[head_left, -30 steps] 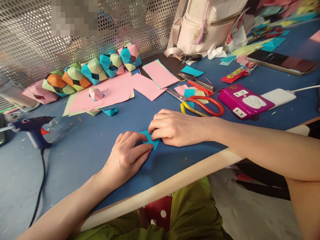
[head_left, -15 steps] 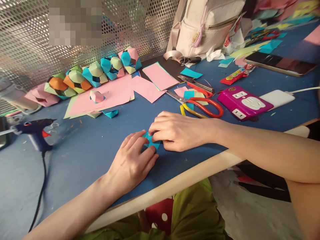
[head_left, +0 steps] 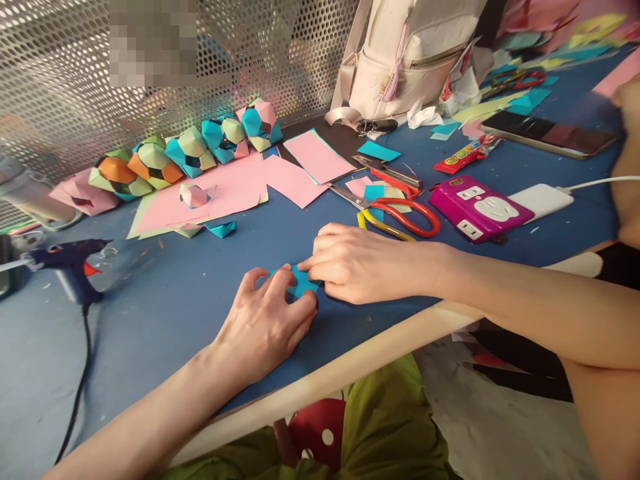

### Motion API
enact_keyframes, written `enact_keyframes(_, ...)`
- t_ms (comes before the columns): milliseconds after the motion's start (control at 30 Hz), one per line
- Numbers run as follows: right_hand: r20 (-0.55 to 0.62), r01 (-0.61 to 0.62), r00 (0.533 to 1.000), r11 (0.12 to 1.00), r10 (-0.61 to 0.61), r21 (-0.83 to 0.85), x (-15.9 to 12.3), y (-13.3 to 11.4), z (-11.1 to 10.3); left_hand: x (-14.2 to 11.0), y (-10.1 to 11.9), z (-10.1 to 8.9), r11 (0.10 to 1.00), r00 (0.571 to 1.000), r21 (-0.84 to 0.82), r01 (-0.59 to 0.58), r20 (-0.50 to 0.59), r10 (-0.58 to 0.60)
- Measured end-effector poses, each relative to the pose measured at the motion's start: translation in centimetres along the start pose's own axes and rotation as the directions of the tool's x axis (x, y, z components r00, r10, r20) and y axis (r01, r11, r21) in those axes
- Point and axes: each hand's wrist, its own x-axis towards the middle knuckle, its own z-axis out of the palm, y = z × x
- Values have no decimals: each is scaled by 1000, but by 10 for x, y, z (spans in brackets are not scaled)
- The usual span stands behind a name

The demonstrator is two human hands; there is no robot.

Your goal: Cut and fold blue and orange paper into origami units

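A small piece of blue paper [head_left: 304,285] lies flat on the table between my hands, partly covered by fingers. My left hand [head_left: 267,317] presses it down from the left, with bent fingertips on its far side and the thumb at its near side. From the right, the fingertips of my right hand [head_left: 355,263] are closed together on the paper's far right edge. Just beyond my right hand lie scissors [head_left: 407,217] with red and yellow handles. A small folded blue paper piece [head_left: 221,229] rests farther back on the left.
A row of folded paper balls [head_left: 155,162] stands along the mesh panel behind pink sheets [head_left: 295,180]. At left is a glue gun [head_left: 75,263] with a trailing cord. A purple power socket [head_left: 480,205], a phone [head_left: 550,132] and another person's arm [head_left: 629,153] are at right.
My left fingers have spread and shifted left over the paper, so more blue shows. My right hand stays nearly in place. Another person's arm has come in at the right edge.
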Motion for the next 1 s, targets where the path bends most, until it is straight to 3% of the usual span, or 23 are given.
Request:
enact_keyframes(233,53,-134,990,991,134,-10,-11,3,-16,0,4,-4,996,997,67,57,51,-61)
enact_keyframes(400,57,-215,976,973,211,85,-13,8,-23,-2,5,-5,989,993,122,88,61,-96)
enact_keyframes(600,65,-243,970,943,234,227,-16,16,-30,-5,4,-2,986,997,147,73,-32,-69)
enact_keyframes(733,29,-208,978,958,207,197,-14,18,-27,-8,0,1,989,995,138,52,-91,-40)
enact_keyframes(867,-189,-28,980,984,62,178,-4,8,-10,-6,-2,3,991,994,131,28,-109,-13)
enact_keyframes(1000,-69,32,997,991,-24,131,-2,-3,1,-4,1,-2,986,995,167,27,-104,-9)
